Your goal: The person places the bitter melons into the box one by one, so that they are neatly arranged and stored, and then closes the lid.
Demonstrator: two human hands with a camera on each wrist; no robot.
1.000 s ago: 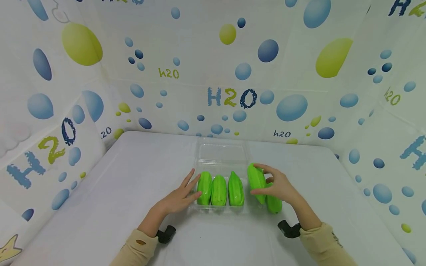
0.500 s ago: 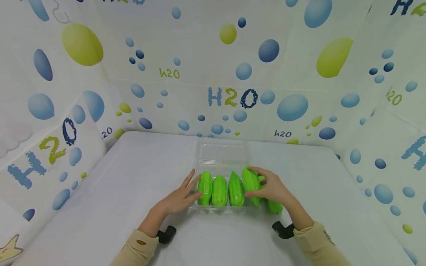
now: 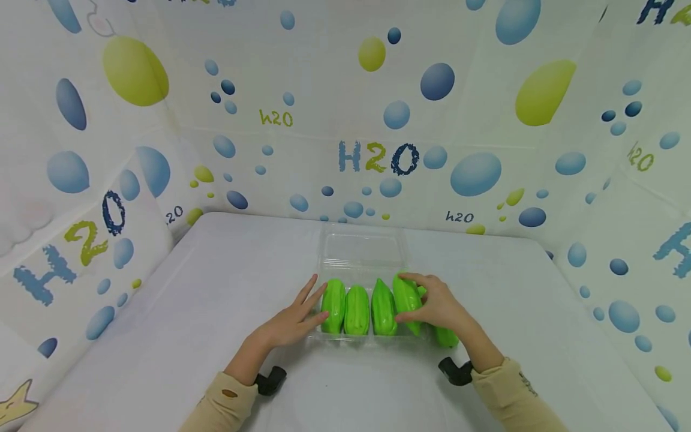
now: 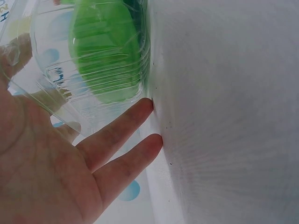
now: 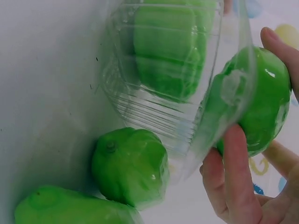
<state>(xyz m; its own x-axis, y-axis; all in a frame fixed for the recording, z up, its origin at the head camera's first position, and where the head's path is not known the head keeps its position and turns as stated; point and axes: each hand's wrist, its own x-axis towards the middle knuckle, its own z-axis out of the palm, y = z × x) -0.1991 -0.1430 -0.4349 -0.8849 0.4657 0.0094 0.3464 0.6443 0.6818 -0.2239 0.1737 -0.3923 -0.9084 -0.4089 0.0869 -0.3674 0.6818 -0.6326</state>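
Note:
A clear plastic clamshell box [image 3: 362, 249] has its lid laid back. Three long, ribbed green fruits or vegetables, glossy like toys, lie side by side in it: left [image 3: 335, 307], middle [image 3: 357, 311] and right [image 3: 384, 311]. My right hand [image 3: 438, 307] grips a fourth green piece [image 3: 407, 300] between thumb and fingers, tilted at the box's right side. In the right wrist view this held piece [image 5: 268, 100] is partly behind the clear wall. My left hand [image 3: 291, 323] rests against the box's left side with spread, fairly straight fingers.
More green pieces lie outside the box on the right, one [image 3: 446, 337] partly hidden by my right hand. The right wrist view shows two on the white tabletop [image 3: 237, 258], one rounded end-on [image 5: 129, 167] and one long [image 5: 65, 209]. A bubble-printed sheet [image 3: 302, 162] stands behind.
My right hand has carried its green piece leftward from beside the box to the third piece's side, then slightly lower. The left hand has stayed in place.

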